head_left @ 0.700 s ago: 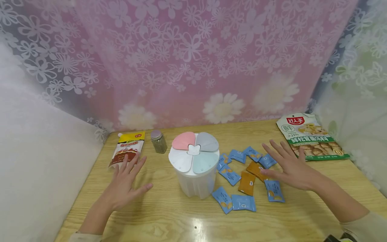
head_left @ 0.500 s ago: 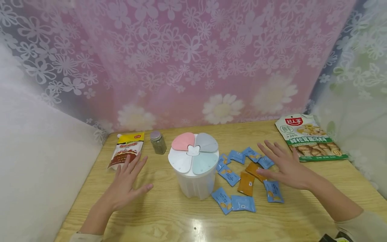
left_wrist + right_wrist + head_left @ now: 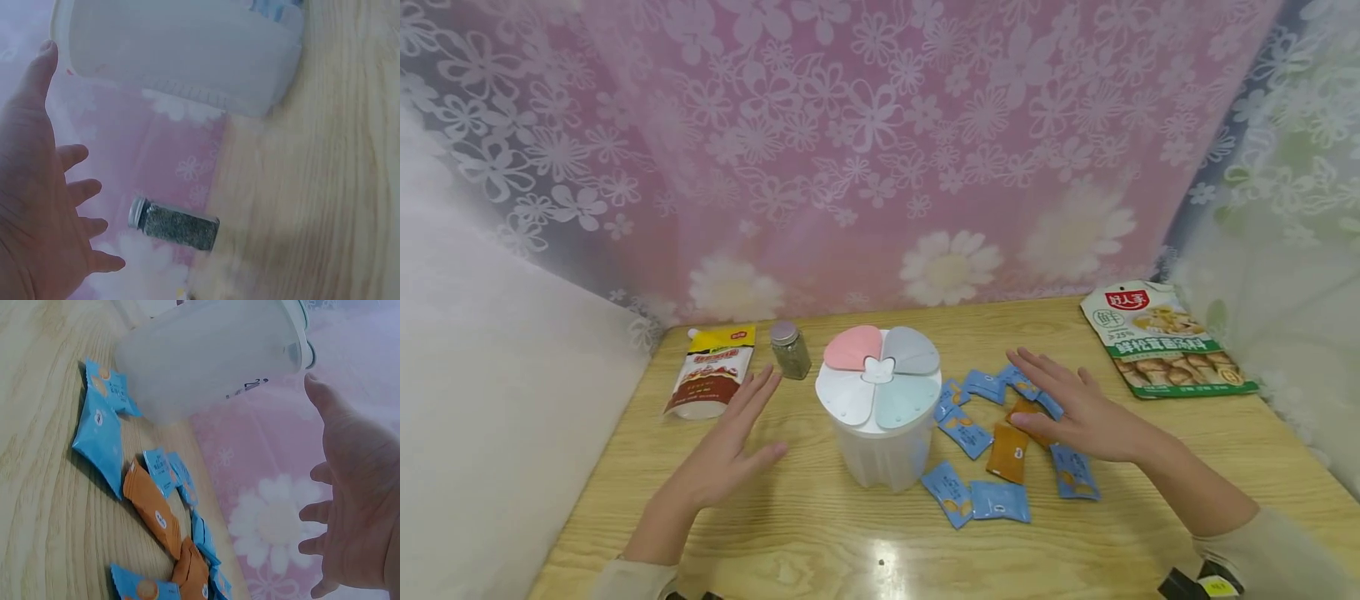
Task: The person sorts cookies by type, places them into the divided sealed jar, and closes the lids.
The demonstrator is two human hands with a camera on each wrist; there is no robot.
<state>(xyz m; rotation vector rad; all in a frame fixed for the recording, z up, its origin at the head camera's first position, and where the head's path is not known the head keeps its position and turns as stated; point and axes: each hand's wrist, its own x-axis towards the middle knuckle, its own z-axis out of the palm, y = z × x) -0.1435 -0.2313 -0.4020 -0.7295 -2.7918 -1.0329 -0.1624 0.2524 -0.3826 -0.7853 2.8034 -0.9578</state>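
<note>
A translucent white canister (image 3: 886, 454) stands mid-table, topped by a lid (image 3: 880, 379) with pink, grey, white and pale green petal flaps, all lying flat. My left hand (image 3: 722, 458) hovers to its left, fingers spread and holding nothing. Above the snack packets my right hand (image 3: 1078, 412) hangs with straight fingers and an empty palm. Several blue packets (image 3: 1002, 500) and a few orange packets (image 3: 1007, 452) lie scattered right of the canister; the right hand partly covers some. In the left wrist view, a small jar (image 3: 178, 226) of dried green flakes appears beyond the fingertips.
A yellow, white and brown pouch (image 3: 711, 371) lies at the back left, near the jar. At the back right rests a green and white mushroom-picture bag (image 3: 1168, 337). A pink floral curtain (image 3: 865, 167) hangs behind the wooden table (image 3: 805, 542).
Both hands have moved inward toward the canister, the right one leftward over the packets and the left one slightly rightward. The canister, packets and bags stay where they were.
</note>
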